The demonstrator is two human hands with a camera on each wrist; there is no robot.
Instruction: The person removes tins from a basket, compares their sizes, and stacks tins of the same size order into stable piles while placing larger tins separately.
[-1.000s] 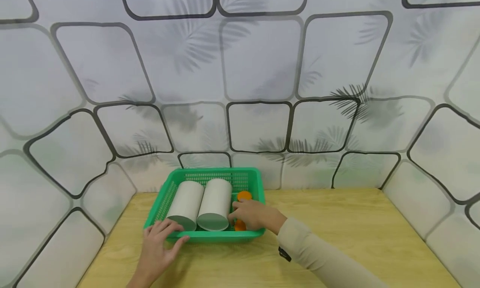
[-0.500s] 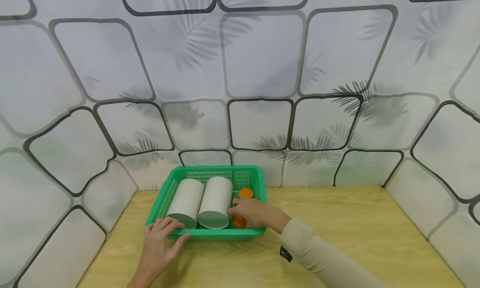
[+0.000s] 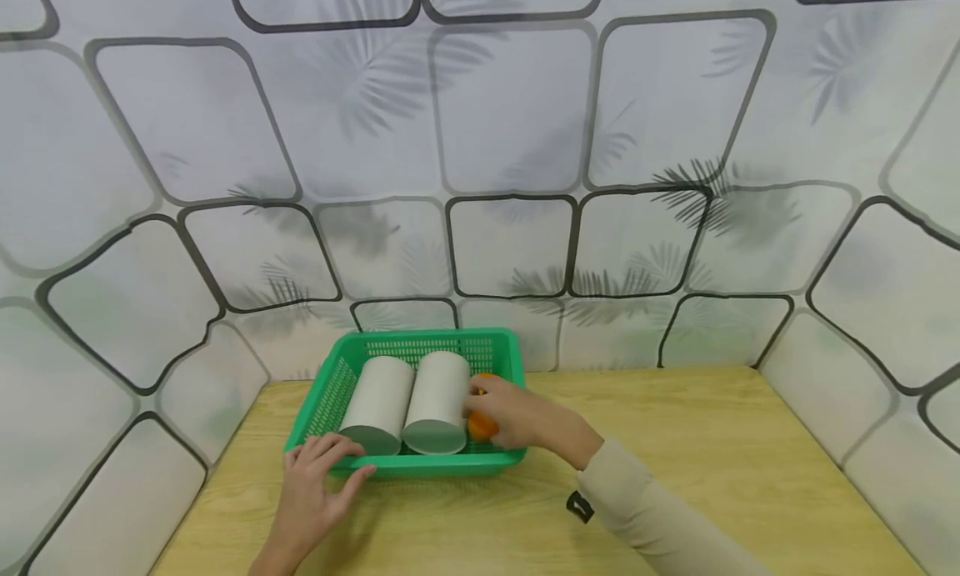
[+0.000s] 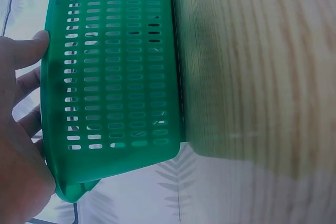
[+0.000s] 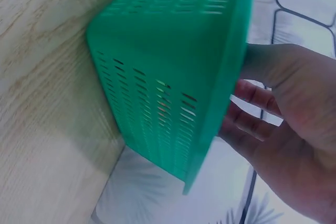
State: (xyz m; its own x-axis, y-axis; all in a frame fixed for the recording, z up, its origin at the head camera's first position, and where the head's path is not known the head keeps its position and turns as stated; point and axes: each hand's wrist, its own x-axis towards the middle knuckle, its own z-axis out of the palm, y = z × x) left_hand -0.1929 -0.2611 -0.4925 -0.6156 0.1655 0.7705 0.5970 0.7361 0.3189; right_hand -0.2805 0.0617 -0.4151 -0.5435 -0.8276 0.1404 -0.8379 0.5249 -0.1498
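My left hand [image 3: 315,480] holds the near left rim of the green plastic basket [image 3: 427,468], its thumb outside and its fingers over the edge. In the left wrist view the thumb [image 4: 31,51] lies along the rim. Two white cylinders [image 3: 378,403] lie side by side in the basket. At its right end, my right hand [image 3: 513,409] reaches over the rim with fingers curled round an orange rounded thing [image 3: 482,427]. More orange shows just above the fingers, mostly covered by the hand. In the right wrist view the basket wall hides the fingertips.
The basket stands on a light wooden table [image 3: 660,459] near the back wall [image 3: 517,251]. Patterned panels also rise at the left and right sides. A small black piece [image 3: 579,506] hangs by the right sleeve [image 3: 622,484].
My right hand has risen slightly and moved a little back and right, and the orange rounded thing has come up with it. The left hand stays on the rim.
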